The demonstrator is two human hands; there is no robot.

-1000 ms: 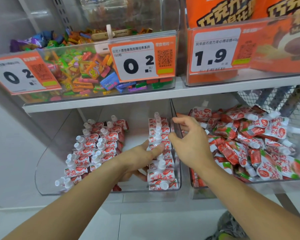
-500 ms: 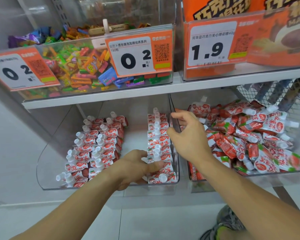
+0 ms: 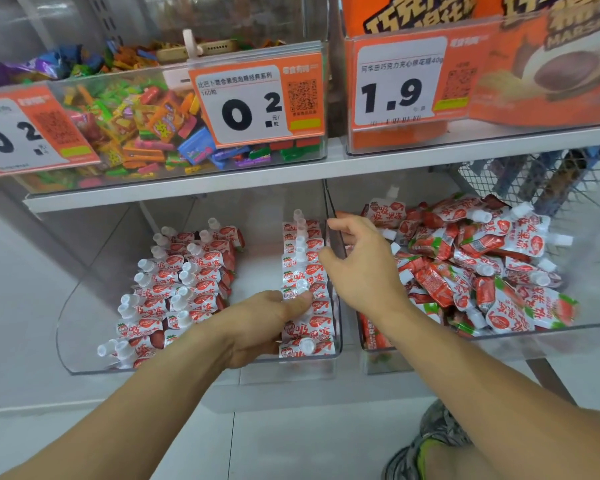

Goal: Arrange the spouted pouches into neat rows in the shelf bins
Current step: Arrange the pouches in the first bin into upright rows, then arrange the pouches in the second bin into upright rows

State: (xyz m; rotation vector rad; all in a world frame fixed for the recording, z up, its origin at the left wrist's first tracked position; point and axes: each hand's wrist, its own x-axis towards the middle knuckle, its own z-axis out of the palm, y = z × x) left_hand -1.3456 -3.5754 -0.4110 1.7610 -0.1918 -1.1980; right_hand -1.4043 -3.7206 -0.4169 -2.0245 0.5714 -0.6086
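Observation:
The clear left bin (image 3: pixel 84 341) holds red-and-white spouted pouches: two neat rows (image 3: pixel 177 285) on its left and a single row (image 3: pixel 307 271) along its right wall. My left hand (image 3: pixel 264 323) is at the front part of that single row, with its thumb pressed on a pouch and its curled fingers mostly hidden below. My right hand (image 3: pixel 364 271) straddles the wall between the bins, thumb on the left side and fingers curled over the right side, gripping the wall. The right bin (image 3: pixel 568 336) holds a loose heap of pouches (image 3: pixel 471 265).
A shelf board (image 3: pixel 222 187) runs just above the bins, carrying a bin of mixed candy (image 3: pixel 136 126) with price tags and an orange carton display (image 3: pixel 499 71). A wire mesh basket (image 3: pixel 534 174) stands behind the right bin. My shoe (image 3: pixel 426 445) is on the tiled floor below.
My left hand has slid along the single row toward the front of the bin. My right hand has stayed on the wall between the bins.

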